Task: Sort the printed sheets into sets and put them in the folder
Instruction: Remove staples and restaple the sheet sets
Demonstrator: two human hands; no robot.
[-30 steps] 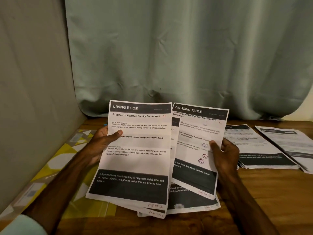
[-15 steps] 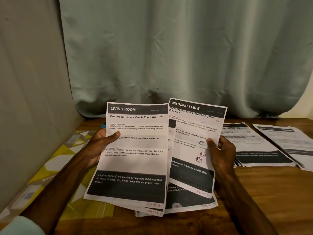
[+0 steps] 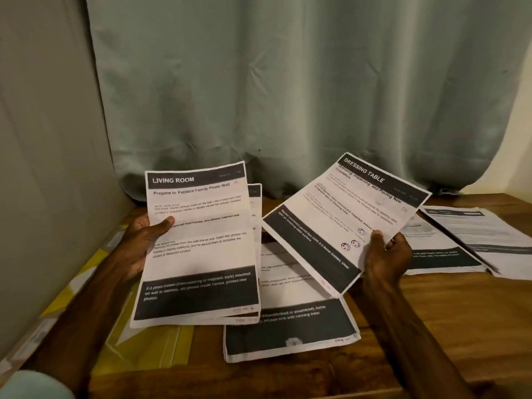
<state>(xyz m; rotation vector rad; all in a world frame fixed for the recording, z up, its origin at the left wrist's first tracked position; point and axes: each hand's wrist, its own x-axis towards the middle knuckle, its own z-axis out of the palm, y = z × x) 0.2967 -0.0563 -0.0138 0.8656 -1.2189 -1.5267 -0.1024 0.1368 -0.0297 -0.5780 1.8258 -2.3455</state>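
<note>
Gripping sheet [image 3: 331, 223] edges, left hand [image 3: 140, 243], right hand [image 3: 385, 259] apart

Pale green curtain [image 3: 288, 96] behind wooden table [image 3: 431, 326]; grey wall [image 3: 43, 168] left; dim light.

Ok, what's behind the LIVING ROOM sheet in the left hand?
More sheets: their edges peek out along the right side and bottom of the LIVING ROOM sheet, which the left hand grips. How many there are, and their headings, is covered.
</note>
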